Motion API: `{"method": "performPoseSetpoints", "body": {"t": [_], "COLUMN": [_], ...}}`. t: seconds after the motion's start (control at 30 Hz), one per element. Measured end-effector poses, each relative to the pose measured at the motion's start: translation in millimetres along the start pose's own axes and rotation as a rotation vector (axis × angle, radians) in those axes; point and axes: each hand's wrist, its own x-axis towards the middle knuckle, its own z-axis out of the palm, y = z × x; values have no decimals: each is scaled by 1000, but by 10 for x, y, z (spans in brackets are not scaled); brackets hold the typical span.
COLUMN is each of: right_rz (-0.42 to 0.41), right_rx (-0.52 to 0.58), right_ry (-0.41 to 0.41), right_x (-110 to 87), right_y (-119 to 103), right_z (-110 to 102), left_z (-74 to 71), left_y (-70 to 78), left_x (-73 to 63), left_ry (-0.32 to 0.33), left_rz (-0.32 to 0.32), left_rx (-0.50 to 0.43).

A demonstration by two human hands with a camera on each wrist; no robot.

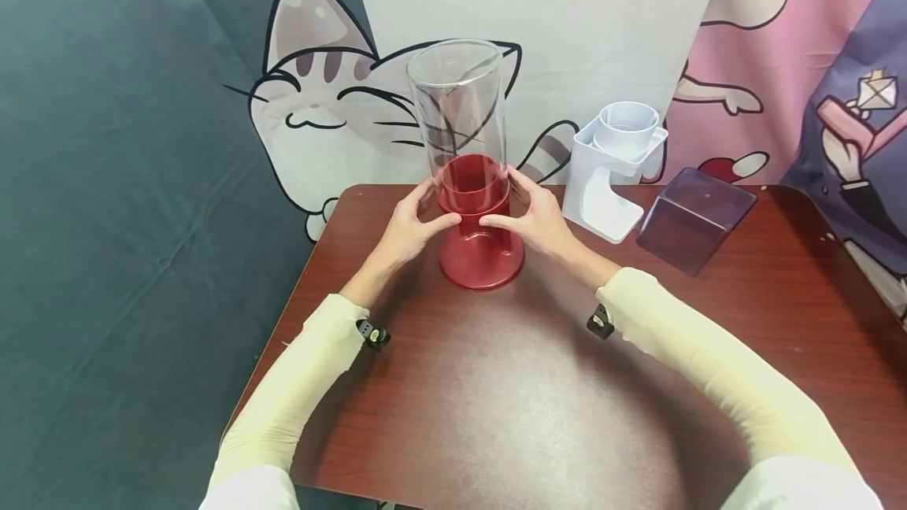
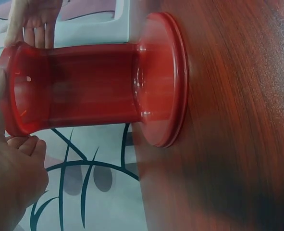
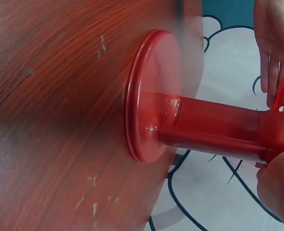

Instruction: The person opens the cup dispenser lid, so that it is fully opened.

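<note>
A red stand (image 1: 482, 262) with a round flat foot rests upright on the table. Rising from its cup-like top is a tall clear cylinder (image 1: 457, 112), open at the upper end. My left hand (image 1: 409, 220) grips the stand's upper rim from the left, thumb in front. On the opposite side my right hand (image 1: 544, 219) holds the same rim, its thumb also in front. The left wrist view shows the red column (image 2: 91, 84) side-on, with the left hand (image 2: 17, 178) at the rim. A narrow ridge runs along the column (image 3: 218, 118) in the right wrist view.
To the right stands a white plastic holder (image 1: 605, 215) with a round collar on top. A dark translucent box (image 1: 694, 219) lies tilted beside it. Behind the wooden table (image 1: 538, 415) hangs a printed cat curtain (image 1: 567, 22).
</note>
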Motion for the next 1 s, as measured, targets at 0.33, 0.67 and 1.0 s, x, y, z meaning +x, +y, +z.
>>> {"method": "performPoseSetpoints", "body": {"t": [0.33,0.67,1.0], "right_rz": [-18,-28,-44], "right_rx": [84,43,-48], "right_ry": [27,21,20], "right_x": [-5,-94,-418], "right_y": [-102,-242,-401], "right_z": [3,-145,-353], "left_z": [124,250,480], "left_y": [104,283,519], "left_x": [-21,-111,-318], "left_ry": [35,100,129], "left_rz": [-32,-12,20], "left_rx": [-34,-23,11]}}
